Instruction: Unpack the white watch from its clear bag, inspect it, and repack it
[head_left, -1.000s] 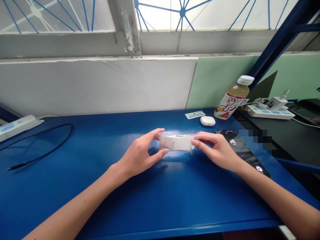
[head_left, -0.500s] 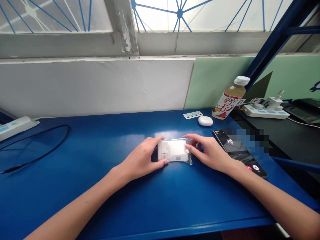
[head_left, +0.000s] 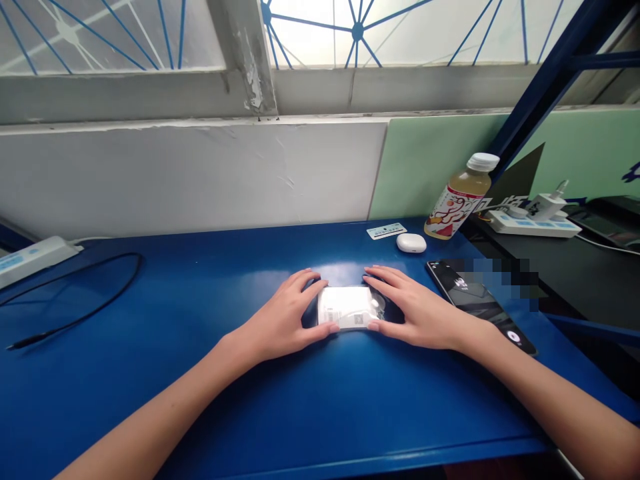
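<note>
A small white box in a clear plastic wrapper is between my two hands, low over the blue desk. Its top shines with glare, and a label with a square code shows on it. My left hand grips the box's left end, thumb along the near edge and fingers at the far edge. My right hand grips the right end in the same way, its thumb by the near corner. Loose clear plastic bunches at that right end.
A phone lies right of my right hand. Behind it are a white earbud case, a card and a drink bottle. A black cable and power strip are at left; another power strip is at right.
My right hand has gone from pinching the wrapper's right end to spanning the box, thumb near and fingers far. The box's top now catches more glare. My left hand has barely moved.
</note>
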### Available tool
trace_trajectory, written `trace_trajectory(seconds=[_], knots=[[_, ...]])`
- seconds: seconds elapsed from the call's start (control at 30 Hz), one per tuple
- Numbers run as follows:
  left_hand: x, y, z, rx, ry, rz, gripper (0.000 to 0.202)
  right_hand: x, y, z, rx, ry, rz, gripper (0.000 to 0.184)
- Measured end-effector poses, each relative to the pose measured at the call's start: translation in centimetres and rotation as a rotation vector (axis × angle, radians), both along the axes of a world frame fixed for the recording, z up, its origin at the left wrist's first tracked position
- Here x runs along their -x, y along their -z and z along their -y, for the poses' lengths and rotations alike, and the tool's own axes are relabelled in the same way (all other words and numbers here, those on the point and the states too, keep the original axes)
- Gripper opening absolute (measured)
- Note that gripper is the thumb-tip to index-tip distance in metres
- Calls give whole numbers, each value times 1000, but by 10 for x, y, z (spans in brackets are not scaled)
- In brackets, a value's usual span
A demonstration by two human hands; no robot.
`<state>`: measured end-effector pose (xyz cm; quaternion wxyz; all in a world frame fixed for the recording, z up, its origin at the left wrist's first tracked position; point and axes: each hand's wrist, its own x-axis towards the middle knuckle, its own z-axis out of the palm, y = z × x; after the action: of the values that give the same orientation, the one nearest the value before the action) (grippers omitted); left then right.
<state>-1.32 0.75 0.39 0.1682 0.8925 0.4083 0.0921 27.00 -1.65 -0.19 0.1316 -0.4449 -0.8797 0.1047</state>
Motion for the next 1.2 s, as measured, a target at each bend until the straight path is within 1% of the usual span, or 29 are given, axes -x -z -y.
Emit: trace_trajectory(seconds=[0.13,0.27,0.37,0.47,0.63,0.77,0.9,1.0,1.2], knots=[[0,0,-2,16,10,-32,78,1,1,0,26,7,21,77],[-1,-1,-4,-8,24,-24,76,3,0,2,41,12,7,77],[-4,0,-4,-21,55,-12,71,5,1,3,41,5,-40,72],[-5,2,-2,-40,88,-8,71,7,3,3,41,10,-93,67],[-7,3,0,-64,93,21,68,10,6,4,28,28,-148,64],[-8,1,1,-49,94,32,65,11,4,6,34,9,-149,61],[-8,0,1,-47,99,40,64,9,3,6,39,-3,-151,53],[-8,0,1,-48,105,45,63,9,3,5,55,2,-128,52],[-8,2,2,-56,111,33,69,17,4,9,28,25,-104,50]])
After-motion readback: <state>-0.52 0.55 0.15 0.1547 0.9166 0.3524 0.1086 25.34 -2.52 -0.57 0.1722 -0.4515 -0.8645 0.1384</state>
